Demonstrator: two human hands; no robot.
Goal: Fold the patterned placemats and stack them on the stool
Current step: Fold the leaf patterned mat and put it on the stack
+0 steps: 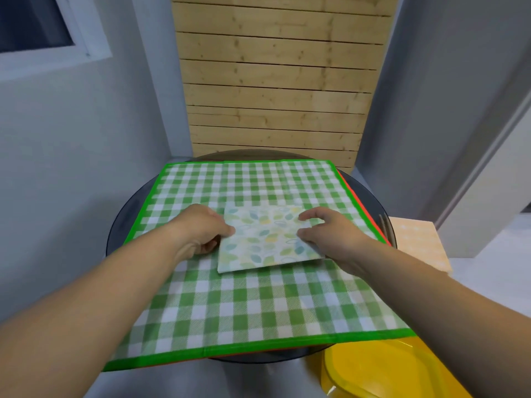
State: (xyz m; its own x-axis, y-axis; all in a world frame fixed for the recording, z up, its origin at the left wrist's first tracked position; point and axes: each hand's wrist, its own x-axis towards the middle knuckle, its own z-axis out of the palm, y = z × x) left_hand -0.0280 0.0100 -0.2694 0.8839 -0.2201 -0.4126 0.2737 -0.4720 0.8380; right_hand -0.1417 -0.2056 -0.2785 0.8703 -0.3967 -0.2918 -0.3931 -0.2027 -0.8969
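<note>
Two hands in the head view — left hand (201,225) and right hand (327,234) — each pinch a side edge of the folded leaf-print placemat (267,239) lying on the green checked placemat (258,305) on the table (125,214); fold looks done, next comes lifting it level to the stool.

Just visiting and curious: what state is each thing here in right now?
Leaf cloth: folded, lying on checked mat.
Checked mat: spread flat, unfolded.
Orange mat: underneath, only its edge showing.
Left hand: pinching leaf cloth's left edge.
Right hand: fingers curled on its right edge.
</note>
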